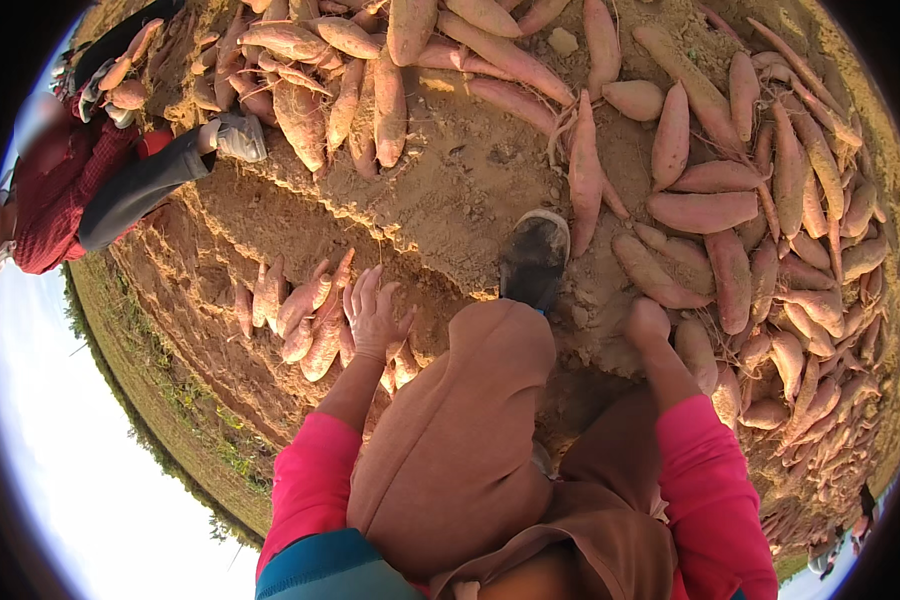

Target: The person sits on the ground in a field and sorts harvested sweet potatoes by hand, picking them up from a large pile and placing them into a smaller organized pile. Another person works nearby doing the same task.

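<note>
My left hand (372, 313) is over a small row of reddish sweet potatoes (300, 306), its fingers spread and nothing in its grip. Whether the palm touches the roots beneath it cannot be told. On the other side of my bent knee, my right hand (646, 322) is low by the soil, next to a sweet potato (694, 354) at the edge of a large pile. Only its back shows, and its curled fingers are hidden. Another sweet potato (654, 274) lies just beyond that hand.
My dark shoe (534, 259) stands on a soil ridge (457, 176) between the roots. More sweet potatoes (330, 97) lie heaped ahead. At the far left a person in a red checked shirt (67, 187) crouches, with a gloved hand near other roots.
</note>
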